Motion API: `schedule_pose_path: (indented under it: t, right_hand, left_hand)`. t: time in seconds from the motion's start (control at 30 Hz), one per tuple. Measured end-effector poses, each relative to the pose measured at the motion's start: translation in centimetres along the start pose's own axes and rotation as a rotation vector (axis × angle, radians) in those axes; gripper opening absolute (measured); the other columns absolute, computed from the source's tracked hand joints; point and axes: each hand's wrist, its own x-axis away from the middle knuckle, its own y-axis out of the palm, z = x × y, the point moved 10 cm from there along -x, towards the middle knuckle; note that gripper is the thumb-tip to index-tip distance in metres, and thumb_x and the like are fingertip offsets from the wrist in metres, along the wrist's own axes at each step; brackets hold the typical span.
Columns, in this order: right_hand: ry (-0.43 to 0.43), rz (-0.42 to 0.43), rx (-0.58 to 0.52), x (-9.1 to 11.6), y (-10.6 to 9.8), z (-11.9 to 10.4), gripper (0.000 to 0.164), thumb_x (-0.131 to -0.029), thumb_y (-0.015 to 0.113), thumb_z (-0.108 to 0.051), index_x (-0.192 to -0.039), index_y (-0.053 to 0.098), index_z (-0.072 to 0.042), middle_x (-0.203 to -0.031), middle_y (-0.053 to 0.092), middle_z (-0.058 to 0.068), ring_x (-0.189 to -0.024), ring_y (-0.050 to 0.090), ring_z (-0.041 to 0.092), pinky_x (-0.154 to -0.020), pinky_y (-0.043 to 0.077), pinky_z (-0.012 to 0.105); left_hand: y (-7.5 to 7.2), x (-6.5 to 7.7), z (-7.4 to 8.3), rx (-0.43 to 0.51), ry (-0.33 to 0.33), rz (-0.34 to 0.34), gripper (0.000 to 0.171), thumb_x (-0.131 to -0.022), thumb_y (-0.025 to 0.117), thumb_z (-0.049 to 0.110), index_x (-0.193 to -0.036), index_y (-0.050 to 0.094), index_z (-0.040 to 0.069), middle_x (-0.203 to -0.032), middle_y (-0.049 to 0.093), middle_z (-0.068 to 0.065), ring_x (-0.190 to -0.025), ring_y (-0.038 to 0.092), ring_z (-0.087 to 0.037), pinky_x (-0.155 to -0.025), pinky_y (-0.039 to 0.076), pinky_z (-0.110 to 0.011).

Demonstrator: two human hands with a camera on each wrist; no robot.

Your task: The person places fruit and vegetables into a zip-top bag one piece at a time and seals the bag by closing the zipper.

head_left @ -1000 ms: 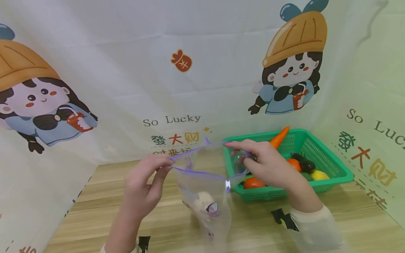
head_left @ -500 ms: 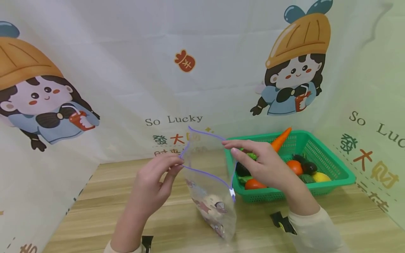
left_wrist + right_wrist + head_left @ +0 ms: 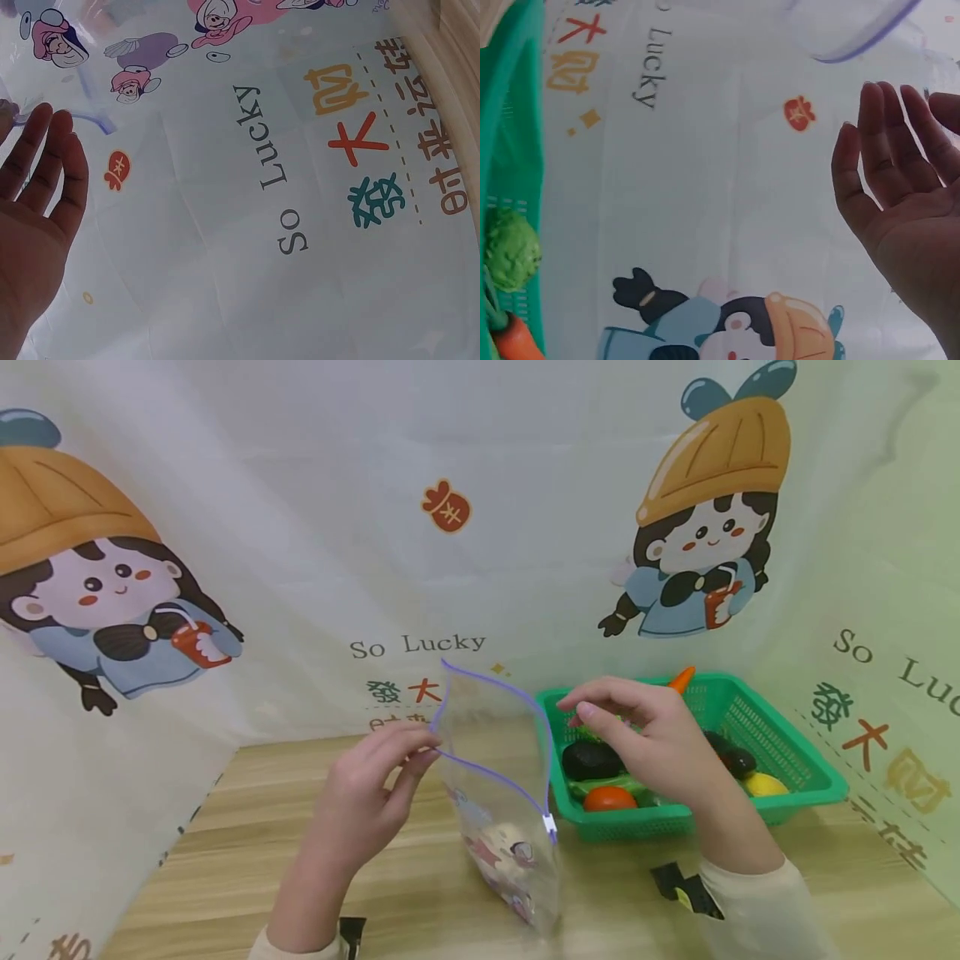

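In the head view my left hand pinches the left edge of a clear zip bag between thumb and fingers. The bag's mouth gapes, lined by a purple zip strip with a white slider at its near right corner. Pink and purple cartoon prints cover its side, and a pale, rounded thing lies inside, partly hidden by them. My right hand hovers right of the bag's mouth, over the green basket, fingers loosely bent and holding nothing. Its palm faces the right wrist camera.
Inside the basket lie a tomato, a dark eggplant-like vegetable, a lemon, a carrot and a green leafy head. A printed cloth hangs behind the wooden table.
My right hand has let go of the bag's right edge and moved right, over the basket. The bag's mouth has swung into a taller opening, while my left hand has shifted slightly right.
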Motion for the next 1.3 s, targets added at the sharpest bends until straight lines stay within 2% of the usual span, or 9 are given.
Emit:
schedule_pose_path:
  t: [0.07,0.17,0.37,0.47,0.53,0.67,0.77,1.17,1.3]
  right_hand:
    - [-0.005,-0.036,-0.009,-0.2,-0.2,-0.1,0.015,-0.097,0.058,-0.012,-0.105,0.07,-0.016,-0.099,0.068,-0.008,-0.087,0.063,0.009,-0.067,0.053,0.026]
    - [0.013,-0.146,0.11,-1.3,0.1,0.9,0.013,-0.097,0.059,-0.017,-0.105,0.07,-0.018,-0.097,0.068,-0.009,-0.086,0.061,0.007,-0.072,0.053,0.029]
    - [0.081,-0.571,0.465,-3.3,3.7,7.2,0.016,-0.092,0.062,-0.013,-0.106,0.069,-0.013,-0.102,0.068,0.0,-0.084,0.061,0.014,-0.074,0.054,0.036]
    - [0.143,-0.785,0.595,-2.4,5.4,11.5,0.015,-0.086,0.059,-0.001,-0.092,0.067,-0.011,-0.085,0.063,-0.001,-0.072,0.055,0.014,-0.066,0.051,0.032]
    - [0.229,-0.896,0.681,-1.3,5.8,14.3,0.017,-0.084,0.056,0.005,-0.08,0.062,-0.011,-0.071,0.051,-0.002,-0.064,0.044,0.014,-0.057,0.042,0.028]
    - [0.373,-1.055,0.824,0.9,5.8,18.6,0.025,-0.088,0.054,0.006,-0.072,0.052,-0.012,-0.068,0.045,0.001,-0.059,0.036,0.017,-0.053,0.031,0.029]
    - [0.366,-1.101,0.875,1.5,5.9,19.9,0.019,-0.089,0.059,0.003,-0.078,0.058,-0.012,-0.078,0.056,0.004,-0.063,0.044,0.018,-0.055,0.037,0.028]
    - [0.265,-1.047,0.878,1.8,5.8,20.6,0.028,-0.078,0.067,0.011,-0.095,0.07,-0.011,-0.094,0.058,0.004,-0.076,0.054,0.02,-0.076,0.055,0.039]
    - [0.144,-1.035,0.937,1.6,5.9,20.2,0.022,-0.079,0.071,0.006,-0.093,0.07,-0.011,-0.103,0.062,0.007,-0.075,0.056,0.021,-0.073,0.056,0.04]
  left_hand:
    - [-0.1,0.0,0.2,0.003,0.005,0.003,0.019,-0.077,0.07,-0.009,-0.094,0.067,-0.001,-0.092,0.068,-0.007,-0.078,0.062,-0.015,-0.066,0.055,-0.027]
    - [-0.1,0.0,0.3,0.0,0.008,0.007,0.018,-0.077,0.071,-0.008,-0.093,0.068,0.0,-0.092,0.068,-0.007,-0.082,0.063,-0.017,-0.07,0.055,-0.03]
    - [0.0,0.3,0.1,-0.008,0.002,0.001,0.018,-0.077,0.072,-0.007,-0.093,0.069,0.001,-0.093,0.069,-0.006,-0.086,0.064,-0.018,-0.07,0.055,-0.031]
    - [0.1,0.5,-0.1,-0.01,0.0,-0.001,0.017,-0.078,0.072,-0.006,-0.093,0.069,0.001,-0.093,0.07,-0.006,-0.086,0.064,-0.018,-0.071,0.055,-0.031]
    - [0.1,0.6,-0.2,-0.012,0.002,-0.003,0.017,-0.078,0.071,-0.005,-0.094,0.07,0.002,-0.094,0.07,-0.006,-0.088,0.064,-0.018,-0.075,0.056,-0.033]
    - [0.2,0.6,-0.3,-0.008,0.009,-0.004,0.016,-0.079,0.071,-0.003,-0.094,0.07,0.002,-0.095,0.07,-0.006,-0.09,0.065,-0.018,-0.08,0.055,-0.035]
    - [0.2,0.6,-0.4,-0.01,0.014,-0.002,0.015,-0.079,0.072,-0.003,-0.094,0.07,0.003,-0.095,0.071,-0.006,-0.09,0.065,-0.018,-0.077,0.056,-0.034]
    - [0.4,0.7,-0.4,-0.023,-0.002,-0.024,0.016,-0.08,0.072,0.0,-0.095,0.071,0.005,-0.098,0.07,-0.003,-0.089,0.064,-0.015,-0.075,0.055,-0.034]
    - [0.4,0.8,-0.4,-0.028,0.002,-0.022,0.016,-0.08,0.072,0.0,-0.095,0.071,0.005,-0.098,0.07,-0.004,-0.088,0.064,-0.016,-0.075,0.055,-0.034]
